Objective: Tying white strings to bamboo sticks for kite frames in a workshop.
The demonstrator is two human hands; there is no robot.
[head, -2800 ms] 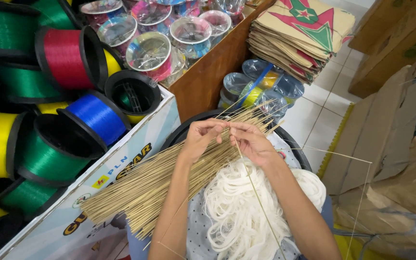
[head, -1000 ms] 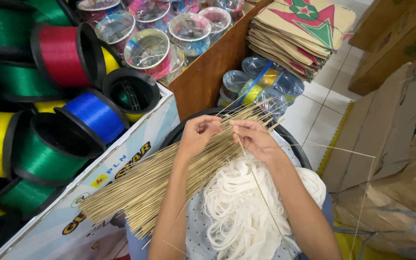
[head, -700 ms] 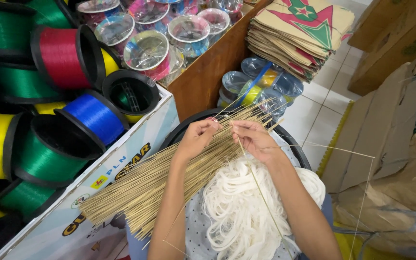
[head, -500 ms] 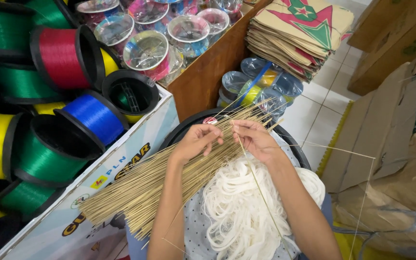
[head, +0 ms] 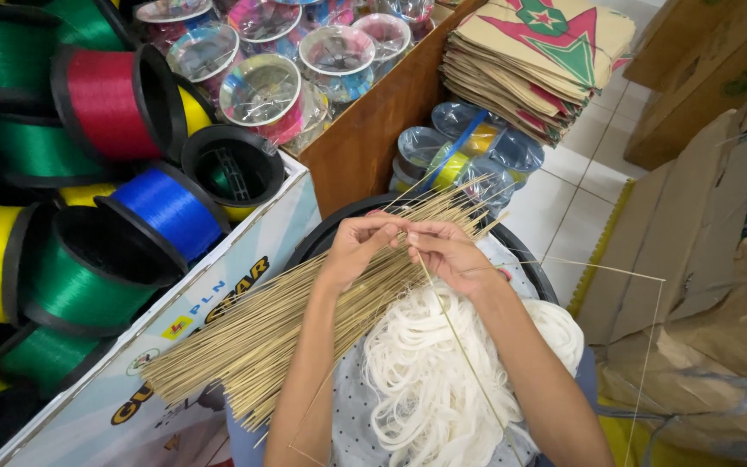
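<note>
Close over a lap, left hand point(head: 358, 251) and right hand point(head: 450, 253) meeting fingertip to fingertip above a bundle of sticks point(head: 304, 316), fingers pressed together and pinching one thin stick point(head: 464, 355) at its top end, apparently to hold it steady while being worked; whether string point(head: 443, 389) is caught in the same pinch, impossible to tell. Bundle laid slantwise across the lap over a black tub point(head: 326, 232), tips fanning out just beyond the hands, likely kept there within easy reach. White string heaped loose just below the hands, on the near side of the bundle. Left of the bundle, a printed box point(head: 218, 285) packed with spools point(head: 166, 207) of red, blue, green and yellow line. Beyond the bundle, a brown divider point(head: 373, 130) and a stack of folded paper kites point(head: 533, 60). Right of the bundle, tiled floor point(head: 581, 225) and flattened cardboard point(head: 711, 277).
</note>
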